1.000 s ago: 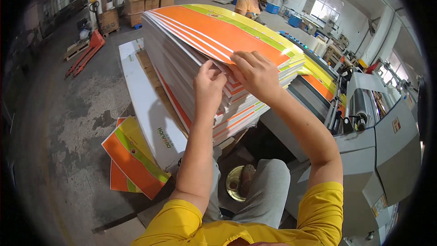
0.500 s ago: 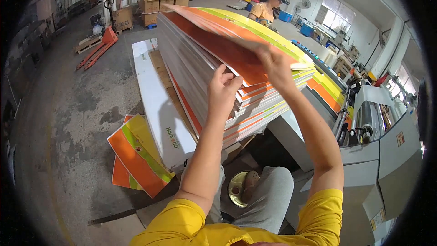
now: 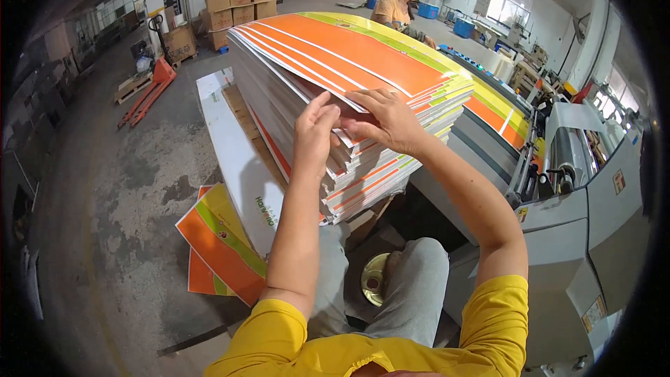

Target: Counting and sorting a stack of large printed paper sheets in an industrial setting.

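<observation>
A tall stack of large printed sheets [image 3: 349, 49], orange, green and yellow on top, stands in front of me. Its upper sheets are fanned into steps, with white edges showing between orange bands. My right hand [image 3: 384, 120] grips the near corner of the upper printed sheets, fingers on top and thumb beneath the raised edge. Close beside it, my left hand [image 3: 315, 132] pinches the sheet edges at the stack's left side, thumb toward the right hand. A dark gap shows under the lifted corner. How many sheets each hand has cannot be made out.
Right of the stack is a grey machine [image 3: 551, 237] with rollers and a sheet-covered feed bed. Loose printed sheets [image 3: 223, 237] lie low on the left beside a long white board [image 3: 244, 167]. Farther off are a red pallet jack [image 3: 157, 87], cartons [image 3: 230, 10] and a co-worker [image 3: 394, 7].
The top sheet, held up and bent by my right hand before, now lies down on the stack. My right hand has come down leftward to the near corner, close to the left hand.
</observation>
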{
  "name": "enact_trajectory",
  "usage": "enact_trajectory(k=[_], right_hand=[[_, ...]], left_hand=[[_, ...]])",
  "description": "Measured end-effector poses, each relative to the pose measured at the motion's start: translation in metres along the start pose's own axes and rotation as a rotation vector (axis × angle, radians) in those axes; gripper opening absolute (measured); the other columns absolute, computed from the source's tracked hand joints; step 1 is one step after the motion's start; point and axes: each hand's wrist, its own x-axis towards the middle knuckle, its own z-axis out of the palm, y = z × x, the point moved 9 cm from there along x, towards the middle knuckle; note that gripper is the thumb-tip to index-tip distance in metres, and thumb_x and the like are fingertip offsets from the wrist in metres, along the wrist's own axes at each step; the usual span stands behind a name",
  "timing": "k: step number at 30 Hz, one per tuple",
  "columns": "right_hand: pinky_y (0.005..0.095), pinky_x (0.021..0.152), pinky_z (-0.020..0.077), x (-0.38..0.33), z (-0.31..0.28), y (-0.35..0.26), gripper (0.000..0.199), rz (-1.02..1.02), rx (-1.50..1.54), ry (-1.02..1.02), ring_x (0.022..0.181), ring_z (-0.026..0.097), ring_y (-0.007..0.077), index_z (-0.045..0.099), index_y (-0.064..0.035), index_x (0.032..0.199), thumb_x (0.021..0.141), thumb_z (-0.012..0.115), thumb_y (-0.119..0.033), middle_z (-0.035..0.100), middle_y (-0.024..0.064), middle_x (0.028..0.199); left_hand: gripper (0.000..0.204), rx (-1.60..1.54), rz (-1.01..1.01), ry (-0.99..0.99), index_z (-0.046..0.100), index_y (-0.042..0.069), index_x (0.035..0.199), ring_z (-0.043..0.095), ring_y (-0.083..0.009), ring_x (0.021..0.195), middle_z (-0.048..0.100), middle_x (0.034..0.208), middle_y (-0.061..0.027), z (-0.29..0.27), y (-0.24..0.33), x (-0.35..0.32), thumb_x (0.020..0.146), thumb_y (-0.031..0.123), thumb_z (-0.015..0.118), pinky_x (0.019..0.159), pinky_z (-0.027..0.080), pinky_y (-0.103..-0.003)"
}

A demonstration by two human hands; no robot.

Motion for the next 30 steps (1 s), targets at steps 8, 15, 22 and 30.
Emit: enact_trajectory(k=[8, 15, 22, 30], right_hand=[[0.0317, 0.075, 0.0456, 0.007, -0.001, 0.099, 0.046, 0.917, 1.038, 0.307, 0.081, 0.059, 0.0185, 0.058, 0.0042, 0.103, 0.091, 0.046, -0.038, 0.062, 0.0124, 0.091], [0.0320, 0.064, 0.0453, 0.010, 0.004, 0.058, 0.045, 0.515, 0.432, 0.059, 0.068, 0.057, 0.0216, 0.062, 0.0036, 0.096, 0.091, 0.046, -0.038, 0.061, 0.0154, 0.075], [0.0372, 0.058, 0.0438, 0.007, -0.005, 0.057, 0.042, 0.466, 0.445, 0.135, 0.061, 0.057, 0.0306, 0.062, 0.0025, 0.089, 0.091, 0.046, -0.036, 0.059, 0.0225, 0.070], [0.0385, 0.057, 0.0438, 0.007, -0.010, 0.059, 0.038, 0.482, 0.435, 0.096, 0.060, 0.057, 0.0322, 0.061, 0.0021, 0.084, 0.090, 0.048, -0.033, 0.057, 0.0224, 0.069]], left_hand=[[0.024, 0.899, 0.497, -0.237, 0.065, 0.001, 0.094, 0.054, -0.0219, 0.096, 0.064, 0.098, -0.0080, 0.018, 0.046, -0.012, 0.075, 0.017, 0.064, 0.083, 0.043, -0.033], [0.037, 1.219, 0.542, -0.659, 0.064, 0.005, 0.099, 0.050, -0.0282, 0.097, 0.060, 0.102, -0.0103, 0.044, 0.043, -0.003, 0.071, 0.028, 0.066, 0.087, 0.040, -0.037], [0.039, 1.295, 0.753, -0.970, 0.065, 0.006, 0.099, 0.052, -0.0266, 0.097, 0.059, 0.102, -0.0118, 0.059, 0.045, -0.008, 0.072, 0.033, 0.067, 0.084, 0.043, -0.036], [0.019, 1.303, 1.244, -0.838, 0.060, 0.006, 0.082, 0.054, -0.0221, 0.080, 0.057, 0.082, -0.0053, 0.064, 0.055, -0.035, 0.075, 0.023, 0.064, 0.070, 0.046, -0.033]])
